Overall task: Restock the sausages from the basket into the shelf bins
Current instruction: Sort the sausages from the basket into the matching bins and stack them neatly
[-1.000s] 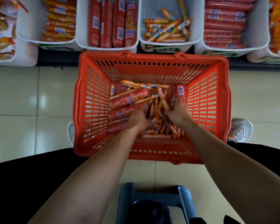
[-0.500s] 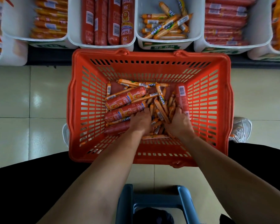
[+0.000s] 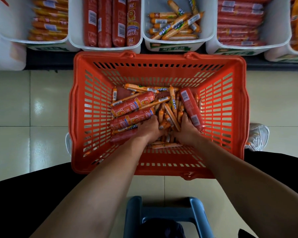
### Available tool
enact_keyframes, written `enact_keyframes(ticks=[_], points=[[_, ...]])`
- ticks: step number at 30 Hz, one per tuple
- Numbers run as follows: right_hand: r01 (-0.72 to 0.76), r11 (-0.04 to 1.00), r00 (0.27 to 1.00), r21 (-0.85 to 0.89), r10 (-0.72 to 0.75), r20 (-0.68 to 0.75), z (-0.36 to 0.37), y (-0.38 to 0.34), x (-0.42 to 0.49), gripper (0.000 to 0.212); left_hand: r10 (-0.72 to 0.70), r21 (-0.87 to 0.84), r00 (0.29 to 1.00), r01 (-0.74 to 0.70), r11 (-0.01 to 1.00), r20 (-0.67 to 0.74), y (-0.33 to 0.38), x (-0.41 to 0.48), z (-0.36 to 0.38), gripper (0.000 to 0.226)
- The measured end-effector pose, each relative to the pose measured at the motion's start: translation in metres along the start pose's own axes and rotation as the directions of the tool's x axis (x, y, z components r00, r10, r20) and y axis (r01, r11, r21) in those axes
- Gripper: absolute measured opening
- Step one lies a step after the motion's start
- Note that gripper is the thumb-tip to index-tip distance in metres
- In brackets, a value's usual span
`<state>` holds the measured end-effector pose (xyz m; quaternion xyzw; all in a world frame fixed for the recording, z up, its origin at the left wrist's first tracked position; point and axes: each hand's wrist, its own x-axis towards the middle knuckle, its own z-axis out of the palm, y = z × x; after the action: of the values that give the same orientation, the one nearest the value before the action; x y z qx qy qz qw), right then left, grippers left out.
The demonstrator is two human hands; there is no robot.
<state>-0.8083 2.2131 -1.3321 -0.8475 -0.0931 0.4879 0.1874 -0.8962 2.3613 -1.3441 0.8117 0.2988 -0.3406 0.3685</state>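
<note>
- Sausages [image 3: 155,110] were mostly in the red basket [image 3: 79,107], a mixed heap: thin orange sticks in the middle, three or four fat red ones to the left, one more red one along the right side.
- Your left hand [image 3: 149,128] was dug into the thin sticks beside the fat red pair, fingers curled down into the pile; I couldn't tell whether they had closed on anything.
- Your right hand [image 3: 187,130] was in the same heap, touching the right-hand fat red sausage [image 3: 190,107]; fingers buried, grip unclear.
- Nothing was lifted clear of the basket.
- Thin-stick bin [image 3: 201,38] on the shelf just beyond the basket was only part full, bare wall showing, so it had room.
- Fat red bin [image 3: 76,40] next to it held about four standing packs, near full across.
- Outer bins [image 3: 280,36] looked well stocked.
- My read: early-to-mid restock. The bulk of the basket was left to sort by type.
</note>
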Motion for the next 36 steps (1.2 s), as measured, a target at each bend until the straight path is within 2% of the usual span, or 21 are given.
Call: enact_keyframes(ticks=[2,4,12,16,20,24,26,28,30,32,34,36], points=[[-0.014,1.0,1.0,-0.008,0.014,0.015,-0.003,-0.001,0.006,0.111,-0.012,0.0,1.0,0.012,1.0,0.026,0.003,-0.002,-0.003,0.061],[-0.018,1.0,0.999,-0.013,0.019,0.028,-0.003,0.0,0.01,0.106,-0.012,-0.019,0.999,0.013,1.0,0.043,0.002,-0.001,-0.004,0.056],[-0.029,0.999,0.999,0.037,0.031,-0.041,-0.001,0.005,0.01,0.06,-0.023,-0.213,1.0,0.025,0.977,0.011,-0.007,0.003,0.004,0.045],[-0.019,0.995,0.995,0.094,0.028,-0.094,-0.001,0.003,0.009,0.065,-0.038,-0.221,0.999,0.03,0.975,-0.034,-0.002,0.0,0.003,0.043],[-0.036,0.993,0.996,0.113,0.045,-0.08,-0.004,0.004,0.012,0.07,-0.069,-0.233,0.998,0.064,0.97,-0.01,0.004,0.0,0.002,0.044],[-0.029,0.991,0.996,0.132,0.041,-0.085,-0.005,0.003,0.013,0.066,-0.071,-0.306,0.99,0.106,0.946,0.123,0.001,0.006,-0.003,0.065],[-0.015,0.989,0.996,0.145,0.028,-0.088,-0.007,0.003,0.012,0.062,-0.024,-0.265,0.976,0.082,0.961,0.216,-0.002,0.009,-0.007,0.085],[-0.002,0.988,0.997,0.157,0.015,-0.08,-0.01,0.004,0.01,0.056,0.009,-0.197,0.97,0.04,0.98,0.242,-0.003,0.01,-0.005,0.095],[0.001,0.986,0.997,0.167,0.012,-0.077,-0.012,0.005,0.008,0.049,-0.003,-0.169,0.979,0.039,0.985,0.204,-0.002,0.011,0.0,0.086],[0.012,0.982,0.996,0.188,0.005,-0.088,-0.014,0.004,0.007,0.041,-0.021,-0.187,0.989,0.048,0.981,0.143,-0.003,0.014,0.004,0.065],[0.042,0.974,0.993,0.222,-0.017,-0.116,-0.016,0.002,0.005,0.027,0.0,-0.264,0.996,0.023,0.964,0.087,-0.003,0.015,0.004,0.051],[0.071,0.954,0.99,0.291,-0.031,-0.14,-0.021,-0.003,0.0,0.026,0.015,-0.354,0.998,0.007,0.935,0.061,-0.002,0.013,0.0,0.04]])
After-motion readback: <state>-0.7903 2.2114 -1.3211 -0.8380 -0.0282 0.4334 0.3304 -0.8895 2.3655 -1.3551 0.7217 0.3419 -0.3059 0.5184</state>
